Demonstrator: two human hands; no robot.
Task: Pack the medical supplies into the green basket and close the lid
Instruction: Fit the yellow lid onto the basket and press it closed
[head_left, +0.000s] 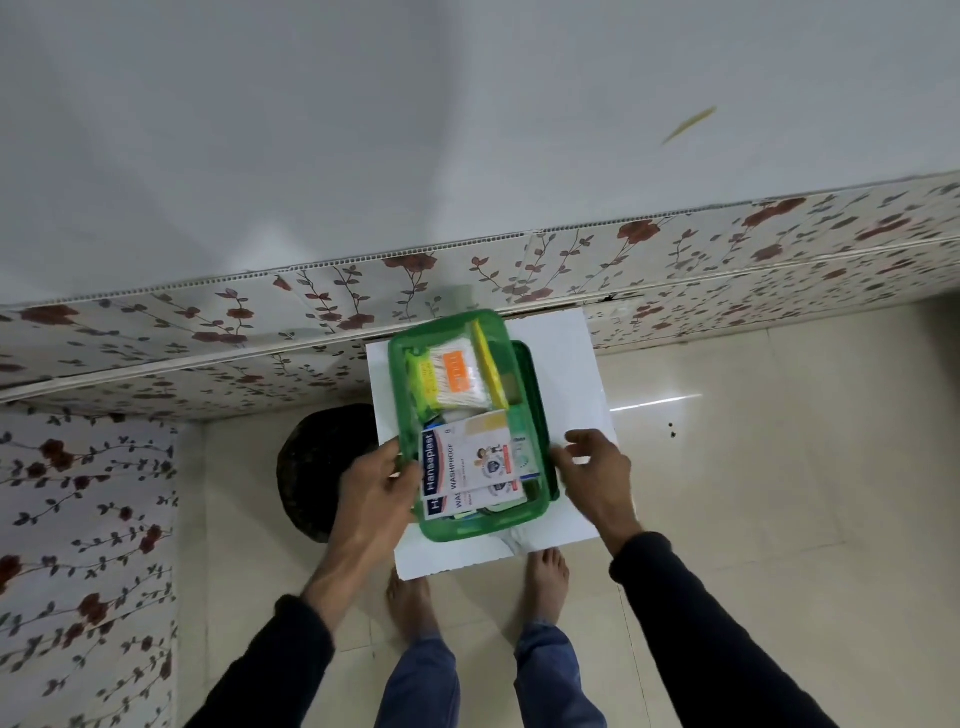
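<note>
The left hand (382, 480) grips the near left rim of the green basket (399, 374), thumb over the edge beside the Hansaplast plaster packs (470, 467). The right hand (597, 467) hangs just right of the basket with fingers spread, holding nothing; whether it touches the lid (535, 400), which stands open along the basket's right side, cannot be told. Cotton swabs (460, 379) fill the upper half. The basket sits at frame centre on a white table (571, 374).

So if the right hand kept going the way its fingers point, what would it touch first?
Probably the green lid lying along the basket's right side; the right hand hovers just beside it, fingers toward it. Depth is hard to judge.
</note>
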